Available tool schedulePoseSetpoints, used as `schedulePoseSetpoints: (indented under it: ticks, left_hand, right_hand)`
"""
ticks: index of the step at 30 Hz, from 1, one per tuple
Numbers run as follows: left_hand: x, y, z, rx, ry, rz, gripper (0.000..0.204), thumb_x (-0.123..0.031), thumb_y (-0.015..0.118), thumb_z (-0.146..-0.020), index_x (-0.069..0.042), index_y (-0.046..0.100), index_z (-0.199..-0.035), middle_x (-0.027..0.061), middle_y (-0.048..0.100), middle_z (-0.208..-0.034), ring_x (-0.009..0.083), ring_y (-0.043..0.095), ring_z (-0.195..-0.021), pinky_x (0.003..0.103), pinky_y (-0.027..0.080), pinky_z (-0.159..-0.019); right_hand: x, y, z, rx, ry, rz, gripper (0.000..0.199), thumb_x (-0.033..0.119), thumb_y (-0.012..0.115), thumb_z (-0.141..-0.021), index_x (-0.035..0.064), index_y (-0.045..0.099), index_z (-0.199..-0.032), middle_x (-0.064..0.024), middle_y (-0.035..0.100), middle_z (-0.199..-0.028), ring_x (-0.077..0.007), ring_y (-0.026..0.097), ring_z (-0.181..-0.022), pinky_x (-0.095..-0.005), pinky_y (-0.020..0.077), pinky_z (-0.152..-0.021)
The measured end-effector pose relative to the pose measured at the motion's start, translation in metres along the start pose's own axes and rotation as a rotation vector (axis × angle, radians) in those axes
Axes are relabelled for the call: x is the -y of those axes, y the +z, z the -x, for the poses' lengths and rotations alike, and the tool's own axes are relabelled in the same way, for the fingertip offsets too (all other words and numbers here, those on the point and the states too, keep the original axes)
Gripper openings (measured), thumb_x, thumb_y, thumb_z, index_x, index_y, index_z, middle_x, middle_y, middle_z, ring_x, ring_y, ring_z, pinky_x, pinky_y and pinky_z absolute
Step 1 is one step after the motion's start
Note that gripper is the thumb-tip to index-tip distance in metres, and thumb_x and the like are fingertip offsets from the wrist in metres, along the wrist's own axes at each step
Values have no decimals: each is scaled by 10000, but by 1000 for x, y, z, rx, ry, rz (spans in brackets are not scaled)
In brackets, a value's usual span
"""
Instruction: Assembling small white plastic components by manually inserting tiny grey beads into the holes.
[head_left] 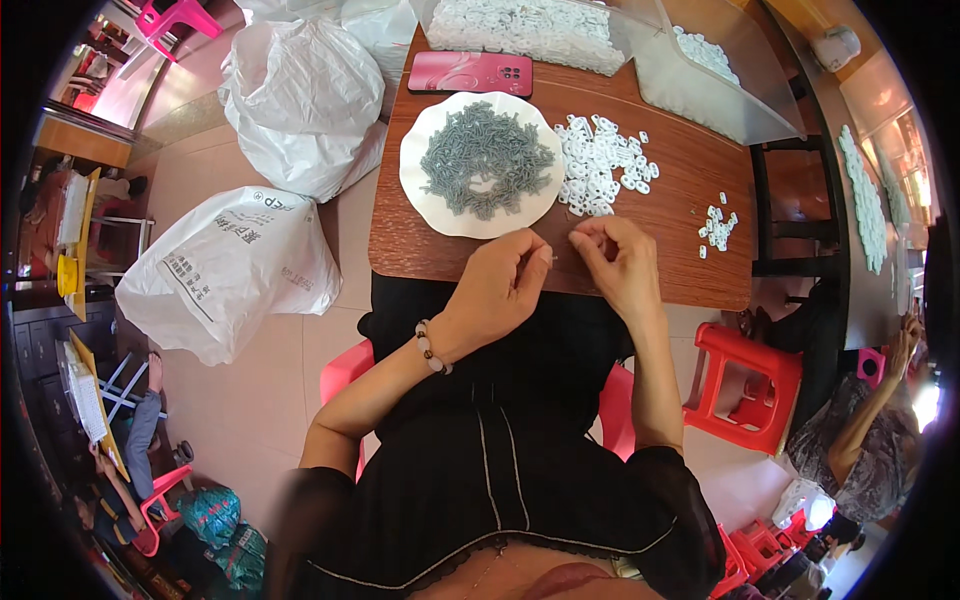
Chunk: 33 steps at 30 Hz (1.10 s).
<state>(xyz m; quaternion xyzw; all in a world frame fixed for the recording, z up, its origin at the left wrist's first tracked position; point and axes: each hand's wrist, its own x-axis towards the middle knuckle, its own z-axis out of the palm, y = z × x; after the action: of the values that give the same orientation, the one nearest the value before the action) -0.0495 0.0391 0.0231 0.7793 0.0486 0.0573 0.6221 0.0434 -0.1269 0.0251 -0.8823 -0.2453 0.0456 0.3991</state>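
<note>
My left hand [505, 283] is closed above the near edge of the brown wooden table [680, 270], thumb against the curled fingers. My right hand [622, 262] faces it a short way to the right, its thumb and forefinger pinched together. Whatever either pinch holds is too small or hidden to make out. Just beyond my left hand stands a white wavy-rimmed plate [413, 190] heaped with small grey screw-like pieces [485, 150]. Beyond my right hand lies a spread of small white plastic pieces [600, 170] with holes. A smaller group of white pieces [717, 232] lies farther right.
A pink phone [470, 73] lies behind the plate. At the back are a clear bin [525, 35] full of white pieces and a translucent tray [700, 112]. White sacks [235, 270] stand left on the floor; a red stool [742, 390] stands right. Other people sit at both sides.
</note>
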Motion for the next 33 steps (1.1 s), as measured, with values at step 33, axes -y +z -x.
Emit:
schedulePoseSetpoints:
  ticks: [33]
  left_hand:
    - [20, 18, 0, 222, -345, 542, 212, -207, 616, -933, 3, 635, -956, 10, 640, -815, 24, 513, -658, 175, 398, -563]
  right_hand:
    - [0, 2, 41, -3, -15, -395, 74, -18, 679, -805, -12, 651, -873, -81, 618, -787, -139, 611, -663, -235, 492, -589]
